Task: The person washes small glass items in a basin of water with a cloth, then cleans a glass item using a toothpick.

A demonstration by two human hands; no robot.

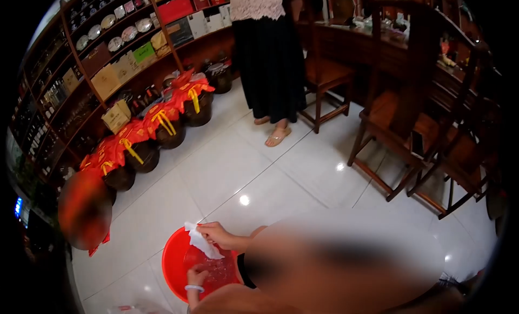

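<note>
A red plastic basin (pixel 174 260) with water in it stands on the tiled floor at the bottom of the head view. Above its far side, my right hand (pixel 215 234) pinches a crumpled white cloth (pixel 203 245), whose lower end hangs over the water. My left hand (pixel 198 276), with a pale bracelet (pixel 194 288) on its wrist, is over the basin's near side. Its fingers look loosely bent and apart, with nothing visible in them. A large blur covers the area to the right of my right forearm.
Dark jars (pixel 143 156) with red cloth covers line the left, below shelves (pixel 102 70) of boxes and bottles. A person in a black skirt (pixel 270 70) stands ahead. Wooden chairs (pixel 330 70) stand at the right; a phone (pixel 417 143) lies on one. Clear plastic (pixel 130 308) lies near the basin.
</note>
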